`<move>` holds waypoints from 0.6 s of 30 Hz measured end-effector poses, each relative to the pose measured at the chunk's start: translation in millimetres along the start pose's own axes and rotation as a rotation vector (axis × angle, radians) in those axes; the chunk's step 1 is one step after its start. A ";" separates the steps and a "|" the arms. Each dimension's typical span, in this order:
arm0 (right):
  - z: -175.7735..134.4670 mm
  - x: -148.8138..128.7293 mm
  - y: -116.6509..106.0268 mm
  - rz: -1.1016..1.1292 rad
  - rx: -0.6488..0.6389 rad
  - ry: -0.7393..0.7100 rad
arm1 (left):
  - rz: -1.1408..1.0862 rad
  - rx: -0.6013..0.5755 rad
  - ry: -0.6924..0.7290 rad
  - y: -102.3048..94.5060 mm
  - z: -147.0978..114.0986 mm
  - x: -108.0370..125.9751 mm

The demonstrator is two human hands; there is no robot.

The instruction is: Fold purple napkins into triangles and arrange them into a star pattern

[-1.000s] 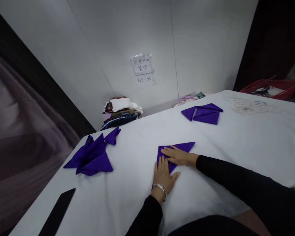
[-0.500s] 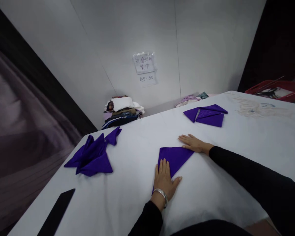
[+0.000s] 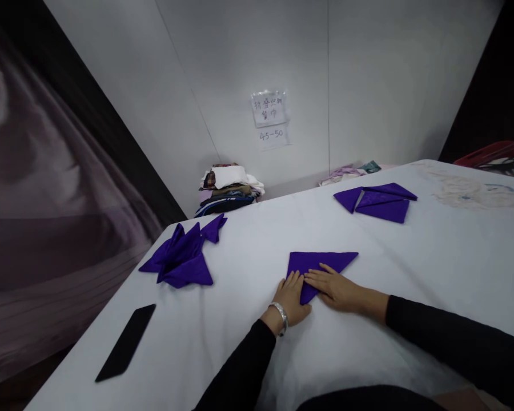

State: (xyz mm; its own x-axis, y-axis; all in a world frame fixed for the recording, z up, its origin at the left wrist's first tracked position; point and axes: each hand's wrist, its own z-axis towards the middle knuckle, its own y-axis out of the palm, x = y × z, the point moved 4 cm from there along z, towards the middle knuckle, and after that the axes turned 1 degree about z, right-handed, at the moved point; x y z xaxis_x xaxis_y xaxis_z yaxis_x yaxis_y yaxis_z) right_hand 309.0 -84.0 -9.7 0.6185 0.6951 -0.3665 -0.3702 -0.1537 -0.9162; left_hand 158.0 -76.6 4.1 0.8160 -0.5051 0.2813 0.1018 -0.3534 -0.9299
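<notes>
A purple cloth napkin (image 3: 321, 260), folded into a triangle, lies on the white-covered table (image 3: 248, 331) before me. My left hand (image 3: 290, 295), with a silver bracelet at its wrist, rests on the napkin's lower left part, fingers stretched out. Close beside it, my right hand (image 3: 332, 287) lies flat across the napkin's lower edge, fingers extended. Both hands cover the lower part of the cloth. At the left stands a purple napkin folded into several points (image 3: 182, 260); another flat folded purple napkin (image 3: 381, 202) sits at the back right.
A black flat strip (image 3: 126, 342) lies near the table's left edge. Behind the table are a stack of folded clothes (image 3: 231, 188) and a handwritten sign (image 3: 269, 117) on the wall. A red basket (image 3: 492, 154) stands at the far right.
My right hand has moved from the napkin's right corner down and left, close to my left hand. The right corner is now uncovered. The view has shifted left.
</notes>
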 end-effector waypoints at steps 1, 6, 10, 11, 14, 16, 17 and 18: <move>1.3 -1.7 1.8 -0.006 0.004 -0.001 | -0.001 0.000 0.012 -1.9 -4.7 -1.1; 0.3 3.0 2.4 -0.016 0.047 -0.008 | 0.023 0.158 0.043 -5.0 -38.6 -2.3; 0.2 1.5 2.9 -0.019 0.027 0.004 | 0.042 0.271 0.069 -2.6 -56.2 -1.2; 1.0 -0.8 3.4 -0.021 0.015 0.005 | 0.043 0.277 0.076 -0.9 -57.9 -1.1; 4.7 -13.5 6.1 -0.006 -0.028 -0.024 | 0.049 0.278 0.077 5.9 -59.7 -2.8; 6.6 -23.5 8.6 0.025 -0.067 -0.066 | 0.065 0.261 0.066 12.0 -60.5 -6.0; 7.0 -27.6 9.9 0.040 -0.087 -0.084 | 0.075 0.246 0.064 15.3 -61.2 -7.8; 7.2 -30.4 11.0 0.050 -0.105 -0.094 | 0.085 0.228 0.068 18.4 -62.2 -9.5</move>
State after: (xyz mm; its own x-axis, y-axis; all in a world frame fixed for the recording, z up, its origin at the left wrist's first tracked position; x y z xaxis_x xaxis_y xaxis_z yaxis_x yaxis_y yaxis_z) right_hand 281.2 -101.8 -7.5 0.5317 0.7463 -0.4003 -0.3214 -0.2594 -0.9107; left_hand 116.7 -127.3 -0.9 0.7878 -0.5799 0.2075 0.1662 -0.1242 -0.9782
